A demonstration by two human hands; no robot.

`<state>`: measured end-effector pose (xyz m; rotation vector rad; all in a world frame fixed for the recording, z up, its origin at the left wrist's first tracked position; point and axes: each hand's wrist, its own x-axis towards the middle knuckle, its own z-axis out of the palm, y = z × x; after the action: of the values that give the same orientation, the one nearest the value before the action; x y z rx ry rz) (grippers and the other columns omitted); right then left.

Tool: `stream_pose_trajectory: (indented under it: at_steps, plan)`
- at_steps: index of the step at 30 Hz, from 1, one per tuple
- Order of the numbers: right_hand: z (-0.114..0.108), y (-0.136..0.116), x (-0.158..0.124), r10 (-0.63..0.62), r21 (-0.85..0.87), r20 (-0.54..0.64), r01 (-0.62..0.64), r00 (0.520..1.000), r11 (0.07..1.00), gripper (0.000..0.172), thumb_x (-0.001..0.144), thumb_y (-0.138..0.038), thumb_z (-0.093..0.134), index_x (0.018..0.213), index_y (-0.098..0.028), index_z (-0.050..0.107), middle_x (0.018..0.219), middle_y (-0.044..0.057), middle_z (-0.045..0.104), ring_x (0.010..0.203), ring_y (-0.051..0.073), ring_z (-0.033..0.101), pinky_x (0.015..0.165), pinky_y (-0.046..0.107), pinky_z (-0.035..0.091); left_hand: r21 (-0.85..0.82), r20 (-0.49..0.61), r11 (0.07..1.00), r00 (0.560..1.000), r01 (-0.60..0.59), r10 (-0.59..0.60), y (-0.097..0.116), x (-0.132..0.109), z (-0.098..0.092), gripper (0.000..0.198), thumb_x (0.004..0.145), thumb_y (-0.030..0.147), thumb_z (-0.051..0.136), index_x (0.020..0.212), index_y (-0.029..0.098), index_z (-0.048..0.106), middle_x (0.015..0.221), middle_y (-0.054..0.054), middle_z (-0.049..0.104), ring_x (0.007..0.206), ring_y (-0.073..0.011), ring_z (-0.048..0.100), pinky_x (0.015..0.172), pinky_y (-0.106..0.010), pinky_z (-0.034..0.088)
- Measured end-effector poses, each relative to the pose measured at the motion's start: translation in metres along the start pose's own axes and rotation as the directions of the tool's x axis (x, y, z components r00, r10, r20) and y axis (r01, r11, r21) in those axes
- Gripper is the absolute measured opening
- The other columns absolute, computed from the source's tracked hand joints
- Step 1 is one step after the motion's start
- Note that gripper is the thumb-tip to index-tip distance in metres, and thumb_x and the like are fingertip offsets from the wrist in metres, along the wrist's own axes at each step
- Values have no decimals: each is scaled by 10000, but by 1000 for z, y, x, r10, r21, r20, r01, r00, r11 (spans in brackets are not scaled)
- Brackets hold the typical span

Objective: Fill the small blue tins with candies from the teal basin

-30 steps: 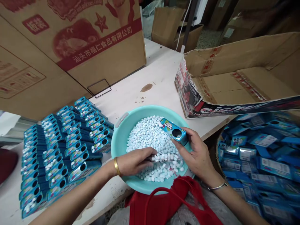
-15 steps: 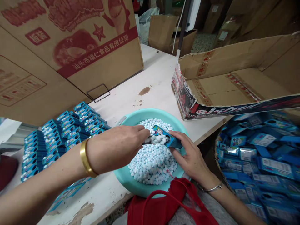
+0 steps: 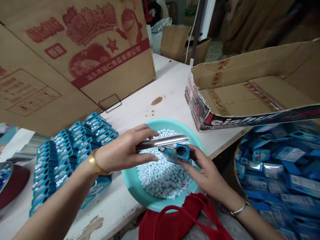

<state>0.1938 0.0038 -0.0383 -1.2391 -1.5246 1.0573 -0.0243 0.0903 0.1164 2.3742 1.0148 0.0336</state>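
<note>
The left hand (image 3: 125, 150) has its grip around one end of a shiny metal scoop (image 3: 165, 140), whose held end is hidden in the palm; from this angle, what lies in its trough cannot be seen. The right hand (image 3: 205, 170) has its grip on a small blue candy box (image 3: 182, 152), pinched between thumb and fingers, over the turquoise basin (image 3: 131, 186). The box's dark round opening faces up, while the scoop covers part of its far edge; whether the two touch is hard to tell. White candy pellets (image 3: 160, 181) fill the basin, partly hidden by both hands and the box. To the left on the desk (image 3: 170, 96), rows of blue boxes (image 3: 62, 160) are blocked on the near side by the left forearm. Behind them, a large printed carton (image 3: 107, 56) is cut off at the top and left. On the right, a pile of blue cartons (image 3: 287, 176) blurs and runs out of view, below an open cardboard tray (image 3: 260, 120).
</note>
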Motion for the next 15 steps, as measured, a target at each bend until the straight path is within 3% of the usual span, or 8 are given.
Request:
stream_pose_trajectory:
  at_steps: [3,7,11,13,15]
  plan:
    - [10,-3,-6,-7,128,125,-10,992,992,412,907,-357,589,1294,-302,461,1290,55,589,1181,238,579,1013,423,484,-192,-94,974,990,-117,101,-17,-7,38,513,814,446,683,1207,145,548,1103,-106,607,984,-210,577,853,-327,477]
    - [26,2,-15,-47,194,200,7,979,981,376,911,-360,583,1273,-334,486,1281,34,611,1180,231,595,1002,394,506,-303,-185,942,979,-141,87,-18,-33,76,354,856,417,654,1049,126,599,900,-79,633,830,-180,574,764,-290,462]
    - [29,5,-21,-74,120,250,45,965,992,561,869,-397,630,1382,-354,407,1413,54,525,1293,267,511,1071,465,442,-260,-315,966,945,8,-92,-4,-85,71,329,855,415,656,1030,145,589,894,-61,609,796,-163,541,721,-267,429]
    - [26,6,-21,-79,65,262,64,962,996,564,866,-408,626,1387,-344,421,1386,65,553,1288,281,517,1073,501,432,-223,-419,964,879,145,-229,-3,-117,63,278,864,411,643,980,164,588,874,-39,588,775,-151,516,710,-259,415]
    - [23,6,-20,-92,16,238,91,967,996,482,868,-421,613,1327,-322,505,1299,76,624,1226,291,572,1034,507,473,-213,-506,932,783,293,-362,-12,-149,59,255,866,422,631,915,177,581,829,-16,561,741,-142,488,685,-249,406]
